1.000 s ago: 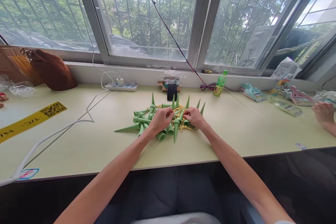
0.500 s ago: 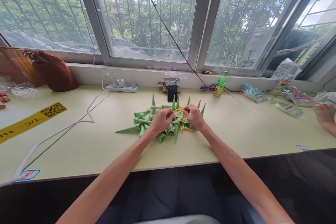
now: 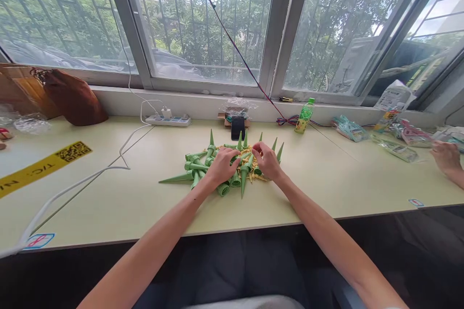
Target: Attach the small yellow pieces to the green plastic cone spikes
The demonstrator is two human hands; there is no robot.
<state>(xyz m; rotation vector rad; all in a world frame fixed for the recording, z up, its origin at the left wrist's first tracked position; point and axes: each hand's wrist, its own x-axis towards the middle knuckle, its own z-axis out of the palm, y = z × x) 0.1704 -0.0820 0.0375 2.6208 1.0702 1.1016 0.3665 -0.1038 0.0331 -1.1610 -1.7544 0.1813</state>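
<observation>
In the middle of the table, a pile of green plastic watering spikes (image 3: 244, 178), cone-shaped with ribbed collars, lies mixed with small yellow plastic pieces (image 3: 253, 175). Over the left half of the pile is my left hand (image 3: 223, 165), its fingers pinched together beside a green part. My right hand (image 3: 267, 160) is just across from it, over the yellow pieces, with thumb and forefinger closed. Whatever each set of fingertips grips is too small or hidden to name. Several spikes stand point up behind the hands; others lie on their sides.
Behind the pile are a dark phone (image 3: 238, 127) and a white power strip (image 3: 168, 120). A green bottle (image 3: 304, 116) stands farther right. A white cable (image 3: 87, 179) crosses the left side. Another person's hand (image 3: 446, 157) is at the right edge, near plastic packets (image 3: 350, 128).
My left fingers have closed in slightly and shifted a little over the pile. My right hand barely moves. The other person's hand at the right edge has shifted slightly left.
</observation>
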